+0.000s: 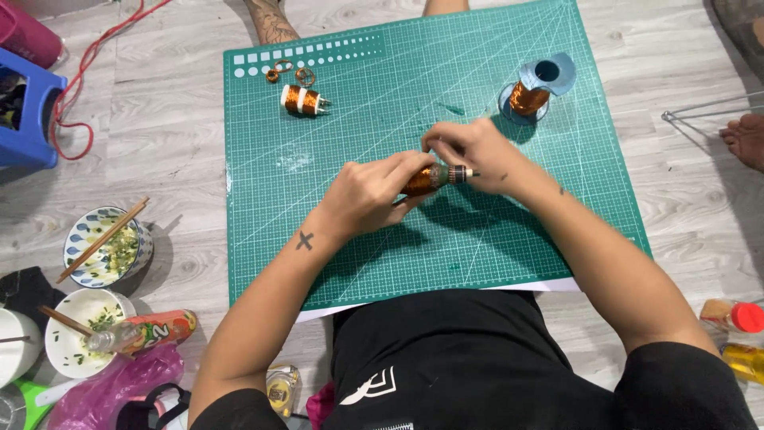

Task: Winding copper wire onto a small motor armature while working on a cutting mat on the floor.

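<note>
Both my hands meet over the middle of a green cutting mat (509, 239). My left hand (374, 191) grips a small copper-wound coil on a rod (426, 178), held level above the mat. My right hand (469, 147) pinches at the coil's right end, where a dark ribbed tip (460, 173) sticks out. A spool of copper wire with a pale blue flange (535, 86) stands behind my right hand. Another copper coil with white end caps (302, 99) lies at the mat's far left, next to small loose copper loops (282, 72).
Two bowls with chopsticks (107, 247) (83, 330), a lying can (163, 328) and a pink bag (111, 386) sit on the wood floor at left. A blue stool (28, 111) and red cable (79, 80) are far left. Another person's foot (744, 139) is at right, bottles (736, 318) lower right.
</note>
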